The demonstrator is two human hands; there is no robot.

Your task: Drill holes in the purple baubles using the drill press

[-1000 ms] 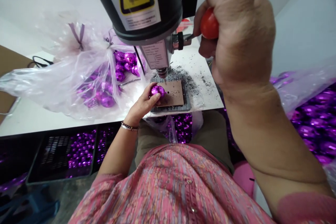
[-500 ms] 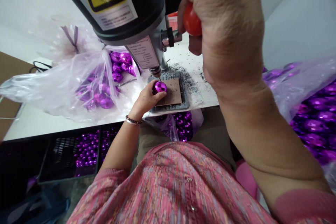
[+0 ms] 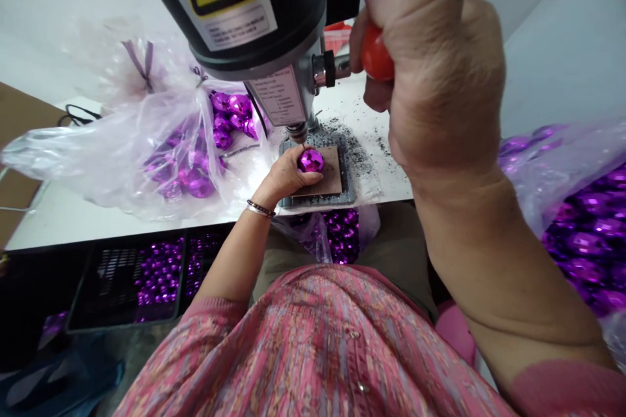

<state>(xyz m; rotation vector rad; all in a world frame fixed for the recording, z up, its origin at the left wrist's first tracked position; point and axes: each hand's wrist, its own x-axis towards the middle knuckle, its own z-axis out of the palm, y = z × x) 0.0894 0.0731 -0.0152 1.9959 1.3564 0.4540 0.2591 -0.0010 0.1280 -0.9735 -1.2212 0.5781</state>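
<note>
Clock taken from the ball. Right hand (image 3: 440, 71) at 2 o'clock, nearest the camera, fingers (image 3: 374, 94) closed tight round a red knob (image 3: 376, 55) on the lever (image 3: 343, 67) of a drill press (image 3: 254, 6). Left hand (image 3: 288, 176) at 8 o'clock, fingers (image 3: 313, 178) curled round a shiny purple ball (image 3: 311, 160), gripping it against a brown pad (image 3: 332, 172) on a grey metal base (image 3: 350, 176). Ball sits right under the bit (image 3: 302, 142); tip is just above it or touching, can't tell from this angle.

Risks: ball is round and glossy, so a loose grip or uneven pressure could let it roll and the bit skate off. Left fingers are just beside the bit, so a slip could bring them into it. Too much force on the knob could dent or crack the ball; its shell thickness can't be seen. Dark filings (image 3: 355, 137) at 1 o'clock could get under the ball and unsettle it. Plastic bag (image 3: 122, 163) at 9 o'clock, holding more balls (image 3: 198, 184), lies near the press and could snag if pushed closer. Further out: black crate (image 3: 117, 280) of balls at 7 o'clock, bagged pile (image 3: 587, 241) at 3 o'clock.
</note>
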